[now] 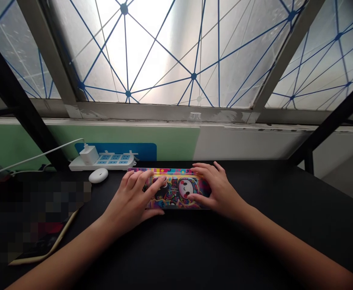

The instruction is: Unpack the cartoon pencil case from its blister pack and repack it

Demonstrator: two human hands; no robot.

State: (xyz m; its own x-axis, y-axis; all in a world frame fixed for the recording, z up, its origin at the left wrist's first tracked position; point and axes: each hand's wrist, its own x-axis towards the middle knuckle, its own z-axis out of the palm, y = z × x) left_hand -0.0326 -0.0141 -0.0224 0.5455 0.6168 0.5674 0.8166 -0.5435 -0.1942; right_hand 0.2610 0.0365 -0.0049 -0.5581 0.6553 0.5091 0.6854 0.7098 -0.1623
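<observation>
In the head view, both hands lie on a flat, brightly patterned box (pixel 186 188) that rests on the black bench (pixel 179 253), its long side running left to right, in the middle ahead of the person. The left hand (pixel 135 192) comes in from the lower left, back upward, with its fingers slanting over the box's left end; the index finger reaches onto the printed top and the thumb points right along the near edge. The right hand (pixel 220 187) comes in from the lower right and covers the right end, its fingers angled up and left toward the far edge, its thumb laid inward across the printed top. Both hands are spread fairly wide over the box, palms down; how firmly they press cannot be told. The forearms slope inward, making a broad V. Beyond the left hand, a rounded white case (pixel 98 175) sits just in front of a white power strip (pixel 118 161), into which a white adapter (pixel 88 155) is plugged.
</observation>
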